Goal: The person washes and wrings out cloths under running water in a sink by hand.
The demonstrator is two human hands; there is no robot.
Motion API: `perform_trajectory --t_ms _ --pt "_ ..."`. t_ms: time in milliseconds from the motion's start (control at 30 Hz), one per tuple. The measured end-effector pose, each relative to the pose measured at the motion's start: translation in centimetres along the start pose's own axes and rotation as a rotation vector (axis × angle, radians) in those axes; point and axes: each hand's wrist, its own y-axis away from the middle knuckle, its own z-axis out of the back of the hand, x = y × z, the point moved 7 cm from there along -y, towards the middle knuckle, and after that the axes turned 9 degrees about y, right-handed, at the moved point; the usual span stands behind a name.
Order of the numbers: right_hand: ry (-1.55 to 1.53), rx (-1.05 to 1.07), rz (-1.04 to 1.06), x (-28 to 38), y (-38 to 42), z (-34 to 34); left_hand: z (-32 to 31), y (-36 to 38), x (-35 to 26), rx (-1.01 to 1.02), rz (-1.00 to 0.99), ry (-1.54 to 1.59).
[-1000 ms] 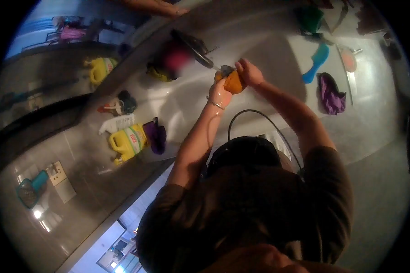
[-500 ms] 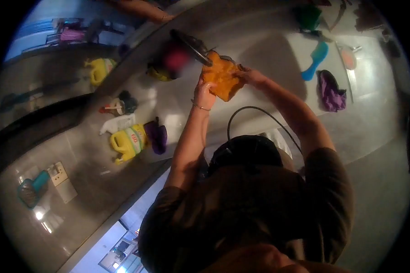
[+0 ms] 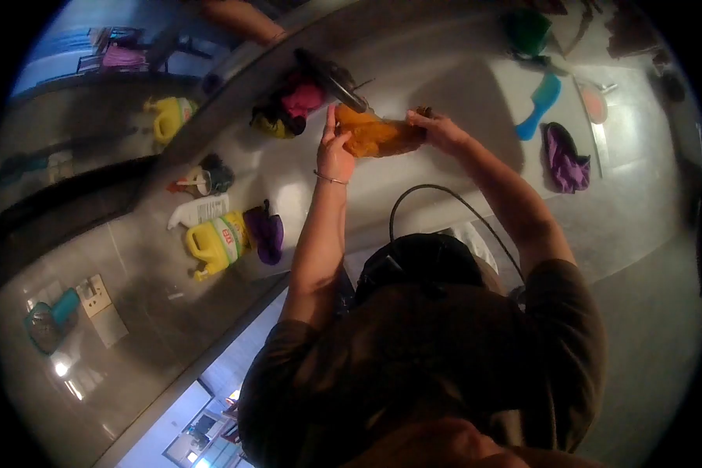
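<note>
My left hand [image 3: 337, 154] grips one end of a wet-looking orange cloth [image 3: 382, 136], its fingers partly raised along the edge. At the other end, my right hand [image 3: 441, 131] pinches the cloth near a small dark patch. The cloth is stretched sideways between both hands, right below the spout of a metal faucet [image 3: 331, 82]. Whether water is running onto it I cannot make out clearly. Beneath lies the pale sink basin [image 3: 468, 93]. A bracelet circles my left wrist.
Left of the faucet lie pink-and-black cloth [image 3: 303, 100] and a yellow item. A yellow jug [image 3: 217, 243], a white bottle [image 3: 200, 211] and purple cloth [image 3: 269, 236] stand nearby. Rightward are a blue brush [image 3: 540, 105], another purple cloth [image 3: 567, 160] and a green container [image 3: 527, 33].
The orange cloth has gone from spread out and hanging to a narrower, folded band between my hands. My left hand moved slightly left, my right hand slightly right.
</note>
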Motion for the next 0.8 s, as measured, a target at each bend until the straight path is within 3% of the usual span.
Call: perform_trajectory --t_ms 133,233,300,333,400,433,500,533,600,633,667,733,767,800 --pt "0.252 0.066 0.081 -0.2 -0.6 -0.9 -0.9 -0.6 -0.6 -0.017 -0.036 -0.054" --pt "0.705 0.103 0.376 0.7 -1.2 -2.0 -1.5 -0.9 -0.5 0.011 -0.024 -0.043" --pt "0.847 0.043 0.242 0.2 -1.9 -1.6 -1.4 -1.1 -0.7 0.040 -0.060 -0.120" --pt "0.845 0.043 0.244 0.7 -1.9 -1.9 -0.7 -1.3 -0.3 0.041 -0.060 -0.123" --pt "0.524 -0.090 0.191 2.6 -1.0 -2.0 0.9 -1.5 1.0 0.001 -0.080 -0.138" --pt "0.434 -0.025 0.141 4.0 -0.4 -3.5 0.8 -1.1 1.5 -0.003 -0.078 -0.140" --pt "0.396 -0.024 0.119 3.8 -1.1 -4.7 2.2 0.4 5.4 -0.297 0.383 -0.037" --pt "0.358 -0.025 0.096 3.6 -1.5 -5.4 3.6 -0.1 6.4 -0.302 0.381 -0.041" --pt "0.373 -0.070 0.191 1.8 -1.7 -7.3 1.3 -0.6 8.7 0.447 0.662 0.795" --pt "0.583 -0.089 0.410 1.2 -2.0 -8.1 1.2 -1.0 7.7 -0.042 0.453 0.335" --pt "0.794 -0.106 0.628 1.9 -1.1 -9.7 1.6 -1.3 7.6 -0.040 0.455 0.337" --pt "1.063 -0.109 0.914 2.9 2.4 -12.6 0.3 -1.1 8.2 0.260 0.613 0.321" --pt "0.981 -0.110 1.034 4.1 4.0 -13.7 -0.2 -1.1 8.3 0.258 0.613 0.322" --pt "0.981 -0.111 1.035 3.8 3.7 -13.3 0.0 -1.4 9.1 0.308 0.570 -0.309"
